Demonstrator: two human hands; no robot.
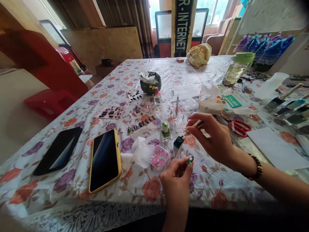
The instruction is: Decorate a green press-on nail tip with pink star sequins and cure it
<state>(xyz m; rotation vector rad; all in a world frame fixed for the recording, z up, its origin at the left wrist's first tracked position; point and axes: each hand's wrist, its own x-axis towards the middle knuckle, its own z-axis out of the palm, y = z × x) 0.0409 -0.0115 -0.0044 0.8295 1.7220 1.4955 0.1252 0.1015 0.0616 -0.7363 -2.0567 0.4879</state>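
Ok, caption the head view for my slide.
Left hand holds a small green decorated piece; right hand holds a slim gold-toned implement over a floral tablecloth.

A single camera, worn on the person's head, gives the one view. It looks forward and down from above the near edge of the bench (135, 185), close to the left hand (177, 175) and the right hand (212, 138), whose forearms enter from the bottom and right edges of the frame. The bench stretches away past a woven basket (146, 87), and a window (214, 13) shows beyond its far edge. The wide view takes in both sides of the bench top.
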